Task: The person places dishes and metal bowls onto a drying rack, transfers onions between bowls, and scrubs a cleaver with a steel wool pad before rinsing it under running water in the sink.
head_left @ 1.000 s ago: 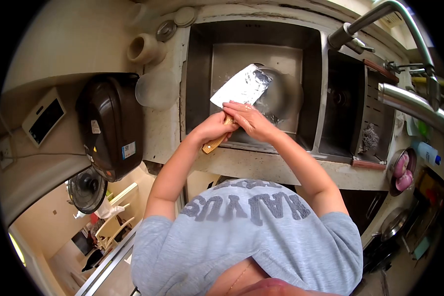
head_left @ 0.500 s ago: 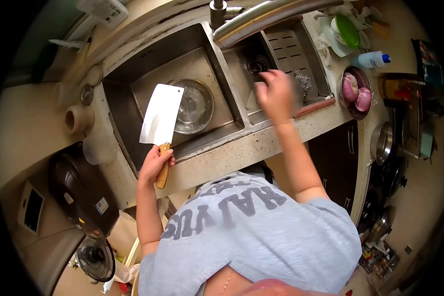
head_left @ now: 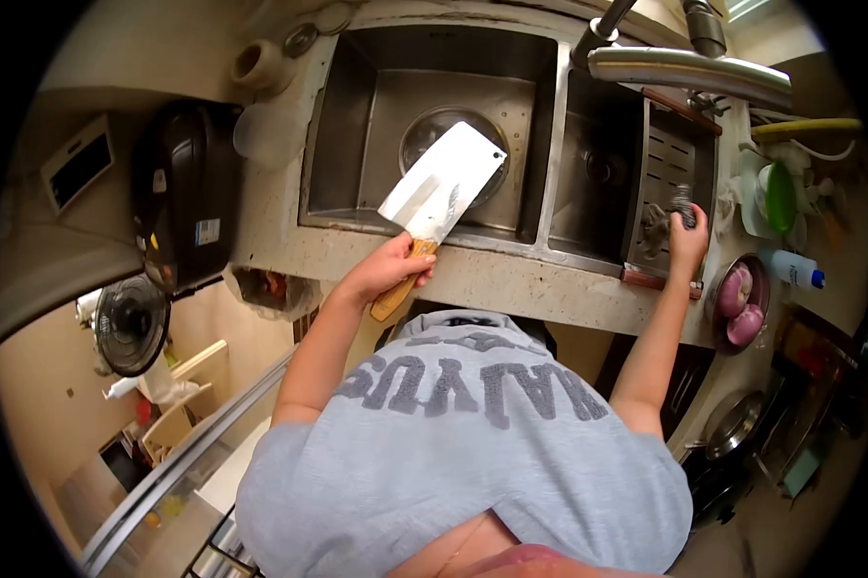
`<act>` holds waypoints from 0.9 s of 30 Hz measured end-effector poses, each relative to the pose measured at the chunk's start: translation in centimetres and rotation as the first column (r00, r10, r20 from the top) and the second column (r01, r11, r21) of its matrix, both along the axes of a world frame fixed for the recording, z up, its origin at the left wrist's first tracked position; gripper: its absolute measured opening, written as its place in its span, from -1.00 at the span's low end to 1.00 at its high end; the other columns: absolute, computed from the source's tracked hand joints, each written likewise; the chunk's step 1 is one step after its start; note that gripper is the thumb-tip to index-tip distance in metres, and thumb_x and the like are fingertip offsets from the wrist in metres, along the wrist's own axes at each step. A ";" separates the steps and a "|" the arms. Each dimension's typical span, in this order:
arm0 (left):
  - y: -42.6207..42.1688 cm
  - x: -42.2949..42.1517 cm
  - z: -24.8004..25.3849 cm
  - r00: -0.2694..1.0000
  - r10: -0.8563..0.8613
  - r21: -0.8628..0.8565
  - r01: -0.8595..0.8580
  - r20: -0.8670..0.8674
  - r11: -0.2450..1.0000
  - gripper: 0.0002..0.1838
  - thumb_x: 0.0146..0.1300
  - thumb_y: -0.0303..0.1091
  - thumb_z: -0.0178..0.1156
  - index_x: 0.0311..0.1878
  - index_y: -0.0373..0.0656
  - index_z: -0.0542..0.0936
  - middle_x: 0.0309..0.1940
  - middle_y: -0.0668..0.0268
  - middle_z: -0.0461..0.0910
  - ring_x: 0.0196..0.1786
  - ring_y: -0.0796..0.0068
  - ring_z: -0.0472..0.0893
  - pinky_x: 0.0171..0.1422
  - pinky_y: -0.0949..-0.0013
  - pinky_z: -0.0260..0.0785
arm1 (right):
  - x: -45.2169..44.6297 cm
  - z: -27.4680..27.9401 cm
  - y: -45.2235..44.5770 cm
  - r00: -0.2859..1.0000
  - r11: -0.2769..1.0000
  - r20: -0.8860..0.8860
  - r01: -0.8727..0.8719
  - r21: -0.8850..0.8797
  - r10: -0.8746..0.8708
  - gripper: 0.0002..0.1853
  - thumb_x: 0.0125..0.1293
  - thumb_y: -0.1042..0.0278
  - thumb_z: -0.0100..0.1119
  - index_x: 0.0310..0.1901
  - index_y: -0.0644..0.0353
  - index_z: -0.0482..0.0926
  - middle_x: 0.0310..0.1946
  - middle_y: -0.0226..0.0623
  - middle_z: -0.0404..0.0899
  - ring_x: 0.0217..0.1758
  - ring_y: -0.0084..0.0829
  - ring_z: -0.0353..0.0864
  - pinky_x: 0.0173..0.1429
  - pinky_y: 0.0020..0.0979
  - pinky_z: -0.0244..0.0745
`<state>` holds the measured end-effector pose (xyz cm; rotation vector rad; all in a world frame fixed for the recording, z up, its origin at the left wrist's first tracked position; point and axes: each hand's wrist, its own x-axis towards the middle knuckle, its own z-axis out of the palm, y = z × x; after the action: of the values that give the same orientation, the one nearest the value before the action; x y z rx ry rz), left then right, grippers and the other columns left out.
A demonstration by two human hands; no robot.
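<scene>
My left hand [head_left: 389,270] is wrapped round the wooden handle of a cleaver [head_left: 446,181]. The wide blade points up and away over the front edge of the large sink basin [head_left: 386,106], partly covering a round glass lid or bowl [head_left: 432,125] inside it. At the slotted drain tray [head_left: 667,159] on the right, my right hand [head_left: 687,239] grips a grey metal scouring pad [head_left: 683,204]. A greyish rag-like bundle [head_left: 655,229] lies on the tray just left of that hand.
A metal faucet [head_left: 689,75] reaches over the right side of the sink. Right of the tray are a bowl of purple onions [head_left: 739,303], a blue-capped bottle [head_left: 792,269] and a green bowl [head_left: 779,197]. A dark bin-like appliance [head_left: 185,197] stands left.
My right hand left the cleaver, crossed to the right and took hold of the scouring pad. My left hand keeps the cleaver. The camera view has turned.
</scene>
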<state>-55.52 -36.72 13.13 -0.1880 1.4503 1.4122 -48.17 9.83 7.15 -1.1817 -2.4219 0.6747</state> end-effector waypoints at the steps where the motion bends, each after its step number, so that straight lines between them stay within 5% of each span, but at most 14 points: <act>1: 0.3 0.6 -0.2 1.000 0.004 -0.005 -0.004 0.014 1.000 -0.74 0.22 -0.43 0.08 -0.05 -0.25 0.31 -0.45 0.35 0.46 -0.45 0.64 0.45 -0.35 0.59 0.34 | -0.4 0.0 -1.0 0.998 0.996 -0.007 -0.057 -0.074 0.057 -0.62 0.00 0.32 0.20 -0.09 0.23 0.50 -0.26 -0.27 0.56 -0.20 -0.41 0.54 -0.07 -0.42 0.41; 2: 0.7 0.6 -0.4 1.000 0.016 0.001 -0.016 0.012 1.000 -0.73 0.22 -0.44 0.07 -0.05 -0.25 0.30 -0.44 0.34 0.46 -0.45 0.64 0.45 -0.35 0.59 0.34 | -1.7 0.1 -1.0 0.992 0.983 -0.032 -0.124 -0.135 0.121 -0.62 0.03 0.32 0.19 -0.08 0.24 0.50 -0.26 -0.29 0.56 -0.19 -0.44 0.53 -0.07 -0.43 0.41; 4: 1.1 1.1 0.4 0.999 0.035 0.042 -0.035 0.004 0.998 -0.74 0.22 -0.44 0.07 -0.06 -0.25 0.30 -0.35 0.29 0.48 -0.43 0.62 0.47 -0.34 0.59 0.35 | -4.4 0.9 -4.2 0.863 0.814 -0.438 -0.434 -0.386 0.252 -0.69 0.19 0.34 0.09 -0.03 0.23 0.47 -0.21 -0.39 0.52 -0.24 -0.60 0.45 -0.14 -0.57 0.36; 5: 1.1 1.5 0.9 0.998 0.052 0.037 -0.053 0.033 0.998 -0.74 0.22 -0.44 0.07 -0.06 -0.26 0.30 -0.32 0.27 0.48 -0.43 0.61 0.48 -0.33 0.58 0.35 | -5.2 4.7 -8.5 0.884 0.665 -0.366 -0.461 -0.588 0.290 -0.69 0.21 0.36 0.08 -0.01 0.22 0.47 -0.19 -0.38 0.50 -0.23 -0.61 0.43 -0.13 -0.60 0.34; 7: 1.1 1.7 1.5 0.999 0.034 0.053 -0.034 0.012 0.998 -0.74 0.21 -0.45 0.07 -0.06 -0.25 0.30 -0.23 0.24 0.46 -0.41 0.58 0.48 -0.29 0.56 0.36 | -6.3 6.9 -15.5 0.713 0.635 -0.339 -0.701 -0.326 0.613 -0.67 0.16 0.38 0.10 -0.01 0.15 0.48 -0.15 -0.33 0.44 -0.12 -0.50 0.43 -0.07 -0.51 0.35; 8: 0.9 1.8 1.6 1.000 0.029 0.085 -0.029 0.000 0.996 -0.74 0.21 -0.46 0.07 -0.06 -0.25 0.30 -0.23 0.25 0.46 -0.41 0.58 0.48 -0.28 0.56 0.36 | -6.3 8.4 -18.8 0.638 0.429 -0.380 -0.750 -0.504 0.669 -0.66 0.12 0.39 0.12 -0.02 0.16 0.48 -0.11 -0.27 0.39 -0.07 -0.40 0.44 -0.03 -0.45 0.36; 10: 0.5 1.8 1.8 0.999 0.007 0.155 -0.002 -0.031 0.988 -0.74 0.20 -0.47 0.06 -0.06 -0.25 0.30 -0.25 0.27 0.45 -0.40 0.57 0.48 -0.27 0.55 0.36 | -5.0 7.8 -24.7 0.430 0.379 -0.353 -0.902 -0.207 0.831 -0.63 0.07 0.34 0.21 -0.03 0.06 0.49 -0.06 -0.13 0.37 -0.01 -0.18 0.44 0.04 -0.32 0.37; 11: 0.4 1.9 2.1 0.999 0.038 0.177 -0.034 -0.018 0.984 -0.75 0.20 -0.48 0.05 -0.07 -0.24 0.31 -0.29 0.29 0.45 -0.39 0.57 0.47 -0.27 0.55 0.35 | -4.4 7.6 -27.1 0.404 0.340 -0.291 -0.908 -0.246 0.867 -0.61 0.03 0.30 0.25 -0.04 0.01 0.50 -0.05 -0.11 0.36 0.00 -0.12 0.43 0.06 -0.28 0.37; 14: -0.8 1.9 2.5 0.995 0.024 0.211 -0.003 -0.097 0.978 -0.73 0.19 -0.46 0.10 -0.08 -0.26 0.31 -0.35 0.31 0.42 -0.41 0.59 0.46 -0.29 0.53 0.33 | -5.0 7.7 -29.7 0.359 0.396 -0.322 -0.917 0.054 0.876 -0.66 -0.04 0.27 0.30 -0.15 0.02 0.57 -0.11 -0.16 0.41 -0.06 -0.16 0.43 0.01 -0.30 0.37; 16: -1.6 2.2 3.2 0.991 -0.013 0.179 0.037 -0.130 0.983 -0.73 0.18 -0.45 0.11 -0.09 -0.26 0.31 -0.37 0.32 0.42 -0.42 0.59 0.46 -0.30 0.54 0.32 | -8.4 5.6 -28.3 0.477 0.554 -0.309 -0.792 0.255 0.823 -0.70 -0.07 0.30 0.31 -0.21 0.04 0.59 -0.18 -0.21 0.47 -0.11 -0.20 0.41 -0.01 -0.29 0.33; 18: -2.5 2.7 3.2 0.990 -0.020 0.139 0.040 -0.137 0.989 -0.73 0.17 -0.45 0.12 -0.10 -0.27 0.31 -0.39 0.33 0.42 -0.44 0.60 0.46 -0.32 0.54 0.33 | -10.2 6.8 -27.9 0.643 0.658 -0.165 -0.750 0.063 0.748 -0.73 -0.07 0.34 0.29 -0.24 0.06 0.60 -0.24 -0.24 0.50 -0.13 -0.19 0.39 -0.03 -0.24 0.29; 20: -2.5 1.9 3.0 0.990 -0.028 0.100 0.042 -0.137 0.994 -0.72 0.15 -0.46 0.11 -0.11 -0.28 0.30 -0.41 0.35 0.41 -0.47 0.61 0.47 -0.36 0.53 0.33 | -10.6 6.4 -28.4 0.585 0.597 -0.133 -0.799 0.076 0.800 -0.74 -0.07 0.36 0.29 -0.26 0.08 0.60 -0.28 -0.24 0.52 -0.15 -0.19 0.39 -0.05 -0.22 0.31; 22: -2.3 0.9 3.0 0.988 0.019 0.121 -0.001 -0.150 0.993 -0.76 0.17 -0.45 0.12 -0.16 -0.26 0.31 -0.42 0.35 0.43 -0.46 0.62 0.47 -0.35 0.54 0.32 | -8.1 6.3 -31.9 0.320 0.407 -0.409 -0.902 0.146 0.855 -0.74 -0.09 0.35 0.31 -0.29 0.15 0.60 -0.33 -0.21 0.53 -0.18 -0.19 0.42 -0.10 -0.25 0.34; 27: -2.6 0.4 3.4 0.990 -0.033 0.096 0.046 -0.136 0.994 -0.78 0.17 -0.45 0.12 -0.19 -0.25 0.31 -0.44 0.34 0.44 -0.47 0.61 0.46 -0.37 0.54 0.32 | -11.9 5.3 -30.2 0.660 0.687 -0.301 -0.726 -0.022 0.688 -0.80 -0.06 0.32 0.29 -0.37 0.21 0.62 -0.37 -0.21 0.54 -0.25 -0.19 0.41 -0.15 -0.26 0.37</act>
<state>-55.15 -39.28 16.56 -0.0012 1.4801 1.4840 -60.12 -20.34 12.49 -0.0763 -2.5747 1.1559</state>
